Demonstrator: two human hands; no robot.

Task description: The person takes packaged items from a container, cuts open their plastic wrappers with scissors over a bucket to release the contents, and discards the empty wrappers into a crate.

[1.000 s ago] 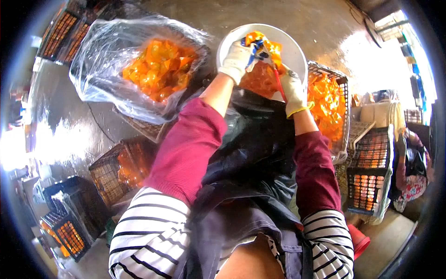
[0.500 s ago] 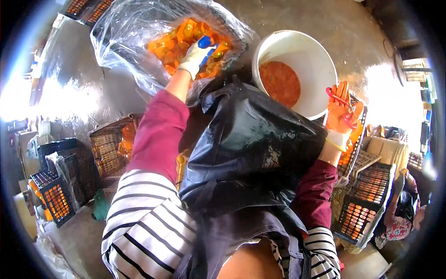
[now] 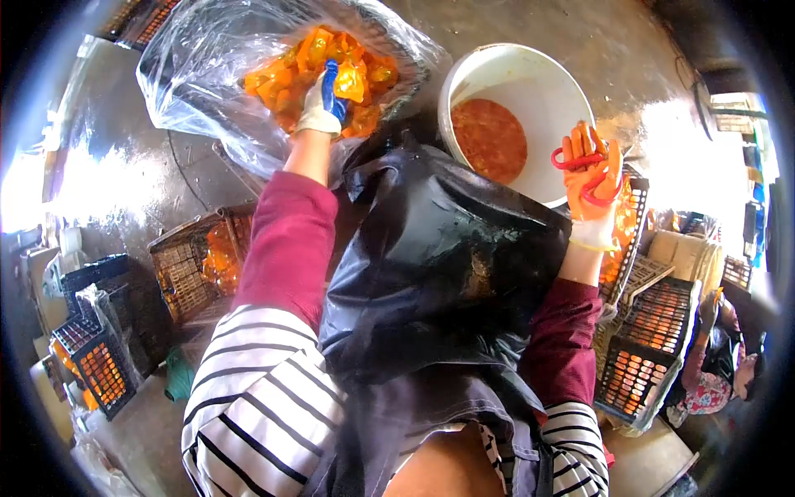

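My left hand [image 3: 323, 101], in a white and blue glove, is closed on a glossy yellow-orange piece [image 3: 349, 81] that looks like a small packet. It is over a heap of similar orange pieces [image 3: 313, 51] in a large clear plastic bag [image 3: 195, 83]. On the right, my right hand [image 3: 593, 186] wears an orange glove and holds red-handled scissors [image 3: 578, 160], the handles looped around the fingers; the blades are hard to make out. Just left of that hand stands a white bucket [image 3: 556, 99] with orange-red liquid or pulp [image 3: 490, 139] in it.
A black apron [image 3: 447, 240] covers my lap. Black crates [image 3: 101, 364] with orange contents stand at left, and more crates [image 3: 650, 348] at right. A brown crate [image 3: 186, 277] sits left of my arm. Another person [image 3: 716, 364] is at far right.
My left hand has closed on a yellow-orange piece, now visible at its fingers. My right hand with the scissors has turned and shifted slightly left and up. The view has shifted a little.
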